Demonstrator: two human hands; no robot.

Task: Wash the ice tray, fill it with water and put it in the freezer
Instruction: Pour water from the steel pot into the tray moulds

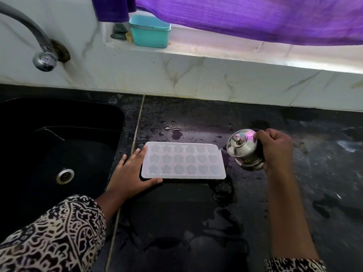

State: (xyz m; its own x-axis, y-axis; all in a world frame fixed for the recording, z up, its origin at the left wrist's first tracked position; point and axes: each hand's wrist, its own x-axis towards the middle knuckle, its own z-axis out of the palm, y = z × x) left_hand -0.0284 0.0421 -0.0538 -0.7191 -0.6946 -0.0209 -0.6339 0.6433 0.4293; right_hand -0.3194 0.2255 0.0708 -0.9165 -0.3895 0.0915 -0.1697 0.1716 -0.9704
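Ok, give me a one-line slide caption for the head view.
The right hand tips a steel kettle, pouring water into the ice tray that the left hand steadies on the wet counter.

Purple curtain [245, 20] above marble wall [235, 81]

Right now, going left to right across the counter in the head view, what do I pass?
First the sink drain → left hand → ice tray → steel teapot → right hand.
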